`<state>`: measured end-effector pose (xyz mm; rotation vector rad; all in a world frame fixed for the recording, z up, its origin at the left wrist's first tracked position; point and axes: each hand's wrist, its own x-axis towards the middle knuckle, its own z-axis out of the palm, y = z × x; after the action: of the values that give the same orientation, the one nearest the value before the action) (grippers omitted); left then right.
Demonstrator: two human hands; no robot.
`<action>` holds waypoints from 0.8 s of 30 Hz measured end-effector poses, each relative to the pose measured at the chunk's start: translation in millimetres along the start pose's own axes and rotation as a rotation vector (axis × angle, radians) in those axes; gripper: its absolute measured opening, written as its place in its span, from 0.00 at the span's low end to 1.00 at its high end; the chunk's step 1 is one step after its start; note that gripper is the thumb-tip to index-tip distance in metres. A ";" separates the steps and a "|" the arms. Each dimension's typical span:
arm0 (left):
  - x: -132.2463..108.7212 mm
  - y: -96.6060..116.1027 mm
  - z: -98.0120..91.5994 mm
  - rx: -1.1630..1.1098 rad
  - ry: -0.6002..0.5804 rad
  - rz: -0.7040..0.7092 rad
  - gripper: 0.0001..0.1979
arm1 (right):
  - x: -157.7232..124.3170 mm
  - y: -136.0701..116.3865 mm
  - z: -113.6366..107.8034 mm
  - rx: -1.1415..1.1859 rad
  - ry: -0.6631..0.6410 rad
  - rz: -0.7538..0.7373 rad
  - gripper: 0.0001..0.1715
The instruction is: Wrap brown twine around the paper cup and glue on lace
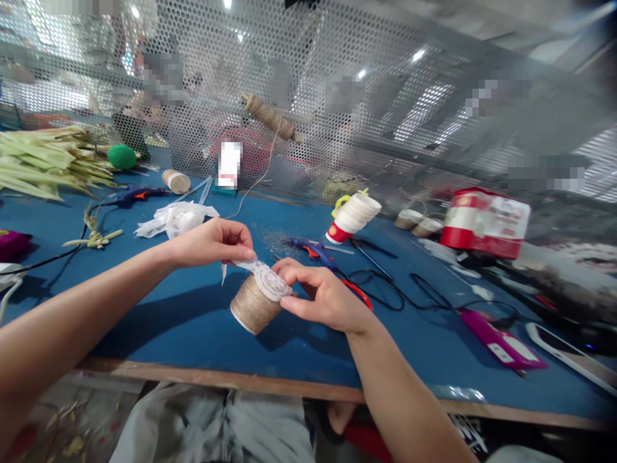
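Note:
A paper cup wrapped in brown twine (pixel 255 305) is held tilted above the blue table (pixel 183 328). White lace ribbon (pixel 271 283) lies over its upper end. My right hand (pixel 324 294) grips that end, fingers on the far side and thumb on the near side. Pinched between the thumb and fingers of my left hand (pixel 219 243) is the lace's loose end, with a short tail hanging down. A blue glue gun (pixel 312 251) lies just behind my right hand. Beyond my left hand sits a heap of white lace (pixel 179 218).
Stacked paper cups (pixel 354 217) lean at the back centre. A twine spool (pixel 270 117) hangs on the mesh panel (pixel 308 58). Left are pale husks (pixel 48 161) and another glue gun (pixel 139 195). Right are cables, a purple box (pixel 504 341) and a red-and-white package (pixel 486 222).

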<state>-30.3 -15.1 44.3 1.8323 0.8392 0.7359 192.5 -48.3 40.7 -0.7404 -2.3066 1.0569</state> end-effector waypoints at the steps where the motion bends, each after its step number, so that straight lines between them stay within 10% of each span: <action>1: 0.1 -0.2 0.3 -0.015 -0.006 -0.004 0.10 | -0.3 0.0 0.1 0.009 -0.002 -0.001 0.02; 24: 2.8 -7.6 6.0 -0.163 -0.142 0.008 0.09 | -1.9 -2.5 -2.3 0.194 -0.053 -0.026 0.02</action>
<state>-25.7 -13.6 35.4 1.7205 0.6606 0.6515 194.6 -49.7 43.7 -0.6107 -2.2116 1.2801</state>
